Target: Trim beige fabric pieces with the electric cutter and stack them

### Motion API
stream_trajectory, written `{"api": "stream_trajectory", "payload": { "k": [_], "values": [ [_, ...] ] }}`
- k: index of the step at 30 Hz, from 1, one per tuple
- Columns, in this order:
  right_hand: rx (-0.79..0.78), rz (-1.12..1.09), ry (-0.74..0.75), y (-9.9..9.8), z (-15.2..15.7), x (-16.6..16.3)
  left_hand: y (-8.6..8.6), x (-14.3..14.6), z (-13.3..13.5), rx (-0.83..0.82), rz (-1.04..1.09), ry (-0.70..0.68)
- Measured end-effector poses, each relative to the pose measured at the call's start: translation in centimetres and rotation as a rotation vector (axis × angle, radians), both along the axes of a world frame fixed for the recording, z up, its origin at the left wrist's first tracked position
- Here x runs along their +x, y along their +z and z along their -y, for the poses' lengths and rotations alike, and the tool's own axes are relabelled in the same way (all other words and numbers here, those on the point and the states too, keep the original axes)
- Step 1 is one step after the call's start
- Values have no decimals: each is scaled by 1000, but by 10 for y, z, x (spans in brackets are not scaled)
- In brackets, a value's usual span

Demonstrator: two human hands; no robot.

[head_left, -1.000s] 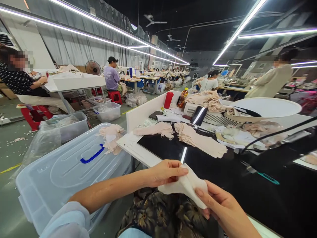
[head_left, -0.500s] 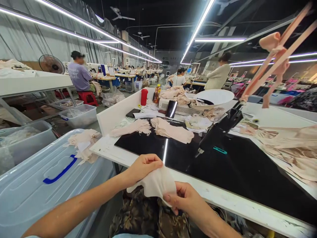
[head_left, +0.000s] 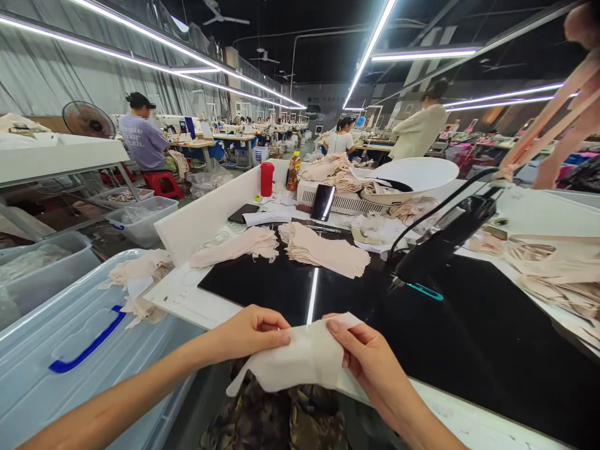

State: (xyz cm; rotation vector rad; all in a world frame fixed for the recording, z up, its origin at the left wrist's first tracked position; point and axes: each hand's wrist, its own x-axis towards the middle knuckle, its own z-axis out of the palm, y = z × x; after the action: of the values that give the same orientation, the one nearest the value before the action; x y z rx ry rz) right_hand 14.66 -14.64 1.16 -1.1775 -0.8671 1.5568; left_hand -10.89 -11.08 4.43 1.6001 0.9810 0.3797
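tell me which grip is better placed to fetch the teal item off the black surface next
The right grip, probably: it is nearer the teal item, which lies beyond it to the right on the black surface. The left grip is farther. Both hold the pale cloth, so neither is free.

The bare left forearm (head_left: 140,386) and right forearm (head_left: 417,409) converge toward the counter's (head_left: 187,294) near edge. There, left hand (head_left: 265,332) and right hand (head_left: 363,353) face each other, thumbs pressed against curled fingers (head_left: 273,318).

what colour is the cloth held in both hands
The cloth is plain off-white; it shows best in the head view.
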Motion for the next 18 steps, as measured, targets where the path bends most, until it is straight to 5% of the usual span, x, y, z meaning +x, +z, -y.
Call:
{"api": "stream_trajectory", "payload": {
  "k": [4, 10, 18],
  "values": [
    [166, 435, -20, 2, -18, 27, 3, -2, -29, 65, -130, -21],
    [316, 738, -17, 5, -58, 46, 3, 7, -64, 391, -388, 30],
    [653, 1105, -80, 0, -74, 56, -2, 19, -71, 852, -518, 17]
  ]
}}
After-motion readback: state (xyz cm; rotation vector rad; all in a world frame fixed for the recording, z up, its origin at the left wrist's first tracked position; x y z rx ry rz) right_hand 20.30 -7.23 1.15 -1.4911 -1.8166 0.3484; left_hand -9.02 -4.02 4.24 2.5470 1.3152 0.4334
